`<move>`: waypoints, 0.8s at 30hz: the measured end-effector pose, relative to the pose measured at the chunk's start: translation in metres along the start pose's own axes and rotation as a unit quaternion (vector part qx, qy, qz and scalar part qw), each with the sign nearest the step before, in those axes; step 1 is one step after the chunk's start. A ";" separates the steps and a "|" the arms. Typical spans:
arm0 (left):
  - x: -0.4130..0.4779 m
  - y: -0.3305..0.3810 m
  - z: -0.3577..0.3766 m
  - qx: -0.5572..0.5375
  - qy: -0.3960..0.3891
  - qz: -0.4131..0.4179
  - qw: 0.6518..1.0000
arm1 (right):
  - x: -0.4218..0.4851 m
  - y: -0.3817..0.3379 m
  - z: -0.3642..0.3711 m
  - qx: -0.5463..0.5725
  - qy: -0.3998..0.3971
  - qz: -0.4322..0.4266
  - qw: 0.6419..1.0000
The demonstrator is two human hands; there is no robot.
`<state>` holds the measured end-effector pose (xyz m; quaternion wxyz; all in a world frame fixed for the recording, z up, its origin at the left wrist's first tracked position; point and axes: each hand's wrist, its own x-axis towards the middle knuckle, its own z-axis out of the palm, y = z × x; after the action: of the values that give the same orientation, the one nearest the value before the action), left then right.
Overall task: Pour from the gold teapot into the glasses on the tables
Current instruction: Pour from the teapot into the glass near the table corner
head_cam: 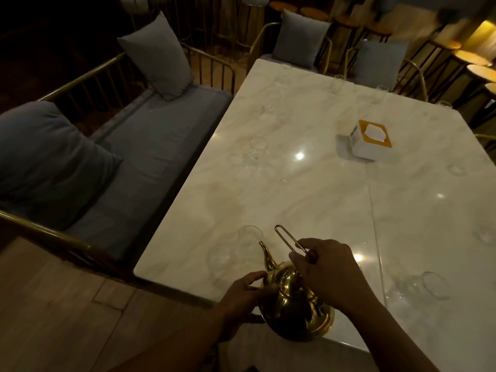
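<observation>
gold teapot (295, 304) between hands | right hand (326, 272) grips handle | left hand (243, 299) cups body — spout by glass (249, 234)

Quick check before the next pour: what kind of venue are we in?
Most likely a restaurant or café dining room: a long marble table set with several empty glasses, a tissue box, and a cushioned gold-framed bench alongside.

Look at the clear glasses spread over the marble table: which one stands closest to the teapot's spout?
The glass at the near left corner, just beyond the gold teapot's spout. The other glasses stand farther up the table or off to the right.
</observation>
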<state>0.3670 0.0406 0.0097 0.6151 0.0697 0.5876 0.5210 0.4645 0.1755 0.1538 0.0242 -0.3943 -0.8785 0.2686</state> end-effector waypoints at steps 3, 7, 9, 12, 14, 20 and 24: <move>0.001 0.000 0.001 0.003 -0.003 -0.004 1.000 | 0.000 0.001 0.000 0.001 0.000 0.001 1.000; 0.002 0.000 0.003 0.009 -0.007 -0.005 1.000 | 0.000 0.001 -0.002 -0.004 -0.009 0.003 1.000; 0.002 -0.001 0.003 0.010 -0.007 -0.005 1.000 | -0.001 0.000 -0.002 -0.003 -0.007 0.004 1.000; 0.001 0.000 0.003 0.003 -0.006 -0.003 1.000 | -0.001 0.000 -0.003 0.002 -0.004 0.006 1.000; 0.000 0.000 0.003 0.002 -0.008 -0.001 1.000 | -0.001 -0.001 -0.004 0.000 -0.005 0.004 1.000; 0.001 0.003 0.002 0.010 0.002 0.006 1.000 | 0.000 -0.004 -0.004 -0.012 -0.007 0.002 1.000; 0.002 0.003 0.000 0.015 0.001 0.005 1.000 | 0.000 -0.004 -0.005 -0.016 -0.005 0.000 1.000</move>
<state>0.3652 0.0436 0.0107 0.6111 0.0818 0.5955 0.5151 0.4631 0.1755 0.1598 0.0136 -0.3929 -0.8830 0.2563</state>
